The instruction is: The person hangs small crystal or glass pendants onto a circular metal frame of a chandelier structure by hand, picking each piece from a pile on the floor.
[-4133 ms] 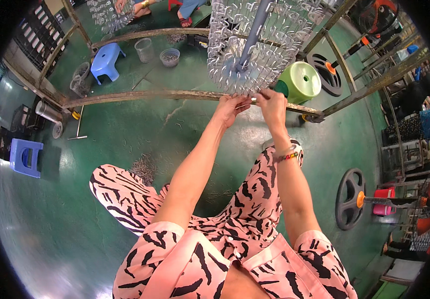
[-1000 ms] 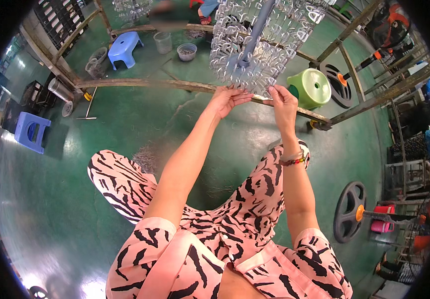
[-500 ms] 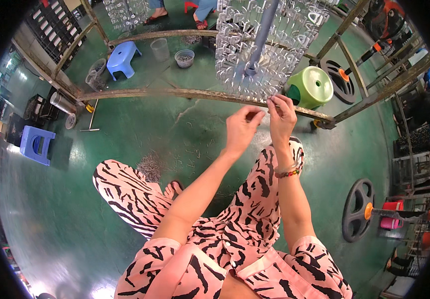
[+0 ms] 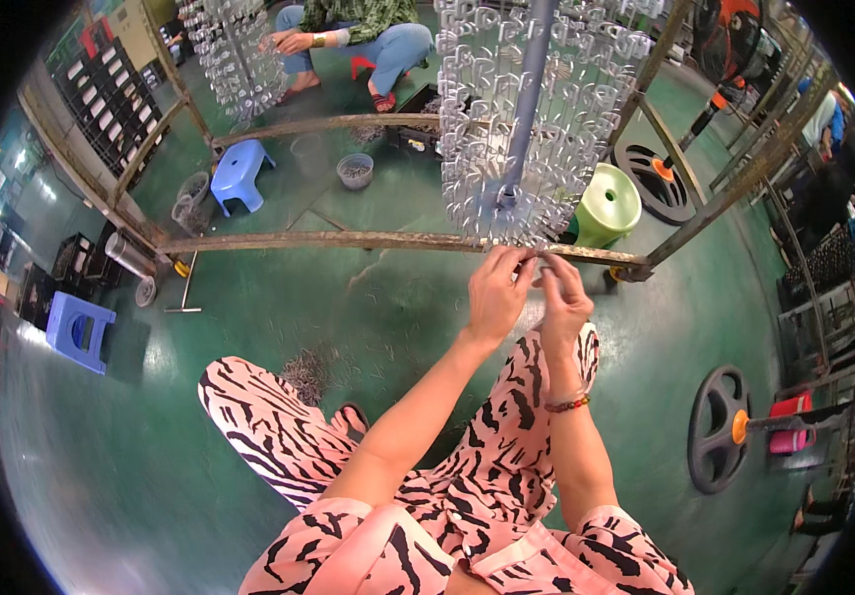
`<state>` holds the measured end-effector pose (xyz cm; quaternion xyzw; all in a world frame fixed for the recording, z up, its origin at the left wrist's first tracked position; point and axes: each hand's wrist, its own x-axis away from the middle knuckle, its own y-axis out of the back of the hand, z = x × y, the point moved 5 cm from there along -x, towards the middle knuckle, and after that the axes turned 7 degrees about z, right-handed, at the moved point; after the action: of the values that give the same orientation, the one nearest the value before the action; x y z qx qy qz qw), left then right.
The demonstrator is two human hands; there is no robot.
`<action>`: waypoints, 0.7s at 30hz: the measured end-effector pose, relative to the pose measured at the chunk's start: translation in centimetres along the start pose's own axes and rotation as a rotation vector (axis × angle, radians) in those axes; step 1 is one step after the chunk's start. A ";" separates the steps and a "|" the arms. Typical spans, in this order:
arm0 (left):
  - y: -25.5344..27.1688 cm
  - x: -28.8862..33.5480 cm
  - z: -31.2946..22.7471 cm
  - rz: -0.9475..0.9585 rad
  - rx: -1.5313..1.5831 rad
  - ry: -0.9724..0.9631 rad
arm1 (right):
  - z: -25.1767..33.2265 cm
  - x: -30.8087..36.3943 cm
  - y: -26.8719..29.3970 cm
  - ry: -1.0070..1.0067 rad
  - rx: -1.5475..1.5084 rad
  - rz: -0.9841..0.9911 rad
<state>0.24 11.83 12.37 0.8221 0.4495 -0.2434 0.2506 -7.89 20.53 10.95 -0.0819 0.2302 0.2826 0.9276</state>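
Observation:
A tall rack of small silvery bent metal pieces (image 4: 482,129) hangs in front of me around a grey central pole (image 4: 530,99). Just at its lower edge, my left hand (image 4: 495,302) is closed in a pinch, thumb against fingers. Close beside it, my right hand (image 4: 564,297) pinches too, its fingertips nearly meeting those of the left. Whatever lies between the fingertips is too small to make out. Below, on the floor by my foot, is a pile of thin metal pieces (image 4: 305,377).
A rusty frame bar (image 4: 348,240) crosses behind my hands. Beyond it stand a blue stool (image 4: 241,177), a tub of small parts (image 4: 355,172) and a green stool (image 4: 610,205). Another person (image 4: 373,50) works at a second rack (image 4: 232,59). A round black base (image 4: 720,428) lies at right.
The view has tipped upward, so more of the other person and the racks shows. My left hand has closed in toward the right hand, and both now meet under the rack's edge.

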 end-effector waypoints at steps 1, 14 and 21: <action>0.0 0.0 -0.3 0.006 -0.038 -0.008 | 0.3 -0.2 0.6 -0.046 -0.033 -0.043; 3.0 0.8 -0.1 -0.153 -0.138 -0.246 | 2.3 -1.9 -1.5 -0.012 0.204 0.037; 4.2 1.8 2.3 -0.080 -0.090 -0.085 | -2.2 1.7 -3.5 -0.336 -0.400 0.245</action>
<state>4.25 9.50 10.29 0.7803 0.4816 -0.2674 0.2960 -5.52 17.82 8.30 -0.1870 0.0210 0.4420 0.8771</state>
